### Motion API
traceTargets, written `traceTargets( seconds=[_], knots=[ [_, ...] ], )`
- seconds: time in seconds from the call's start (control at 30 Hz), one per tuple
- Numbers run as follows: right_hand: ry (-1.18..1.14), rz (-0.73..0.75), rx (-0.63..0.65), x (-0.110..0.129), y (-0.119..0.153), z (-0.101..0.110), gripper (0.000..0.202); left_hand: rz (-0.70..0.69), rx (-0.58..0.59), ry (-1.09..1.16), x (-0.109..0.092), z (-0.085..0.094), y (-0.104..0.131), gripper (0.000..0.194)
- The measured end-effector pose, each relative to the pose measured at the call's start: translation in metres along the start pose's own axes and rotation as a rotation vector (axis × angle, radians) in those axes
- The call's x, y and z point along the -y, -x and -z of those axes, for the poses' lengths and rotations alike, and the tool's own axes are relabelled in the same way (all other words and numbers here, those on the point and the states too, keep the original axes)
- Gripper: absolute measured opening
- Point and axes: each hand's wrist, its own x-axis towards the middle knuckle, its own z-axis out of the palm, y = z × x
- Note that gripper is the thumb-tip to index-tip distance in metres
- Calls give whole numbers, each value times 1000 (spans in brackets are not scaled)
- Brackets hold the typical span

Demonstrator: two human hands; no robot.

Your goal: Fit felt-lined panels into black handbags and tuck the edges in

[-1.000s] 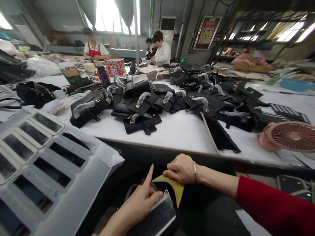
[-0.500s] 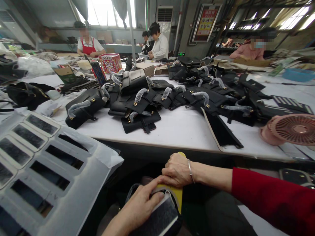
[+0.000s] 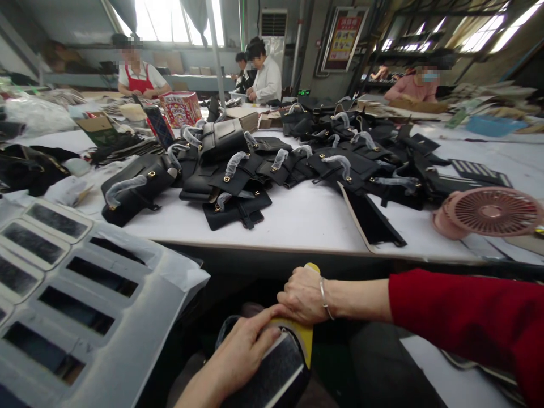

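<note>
My left hand lies over a black bag piece with a dark, pale-edged panel, its fingers and thumb pressing on the top end. Closed in a fist, my right hand grips a yellow tool, whose rounded end pokes out above the knuckles. The tool's flat yellow part runs along the end of the bag piece; its exact kind is hidden by my hands. The fingertips of my left hand touch my right hand. Both hands are low, in front of the table's near edge.
Black handbags with wrapped handles are heaped on the white table. A grey slotted tray with pale-edged panels stands at left. A pink fan and a dark flap lie at right. Several co-workers are behind.
The whole view has swung slightly right, so the table and its things sit further left. Both hands keep nearly the same hold on the bag piece and yellow tool.
</note>
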Motion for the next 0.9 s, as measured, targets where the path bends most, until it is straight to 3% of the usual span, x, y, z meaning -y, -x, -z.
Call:
traceTargets(
  seconds=[0.47,0.77,0.9],
  knots=[
    [-43,-145,42,16,9,-9,53,-55,3,-39,3,-5,1,33],
    [-65,-255,19,46,21,-15,47,-39,11,-108,-5,-5,13,32],
    [-89,-338,-30,57,25,-20,57,-56,49,-56,-9,0,14,42]
  ],
)
